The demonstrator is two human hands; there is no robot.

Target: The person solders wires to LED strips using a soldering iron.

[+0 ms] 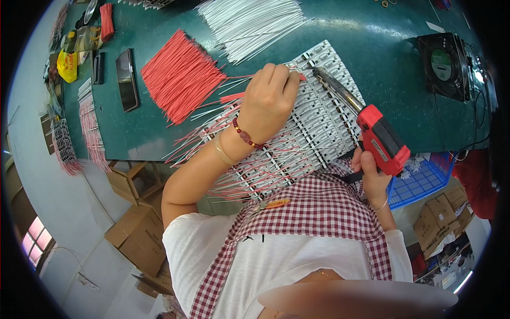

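My left hand (268, 95) is closed in a pinch over a panel of rows of small white parts with metal contacts (313, 119). Red wires (232, 98) stick out from both sides of its fingers. My right hand (372, 178) grips a red and black soldering gun (383, 139) by its handle. The gun's metal barrel slants up and left, its dark tip close to the top rows, just right of my left fingertips. Red and white wires (271, 167) are attached along the panel's left and near rows. The exact tip contact is too small to tell.
A pile of red wires (180, 77) and a pile of white wires (252, 24) lie on the green table (366, 32). At left is a phone (126, 80); at right, a black fan (442, 66). A blue basket (422, 183) stands below the table's right edge.
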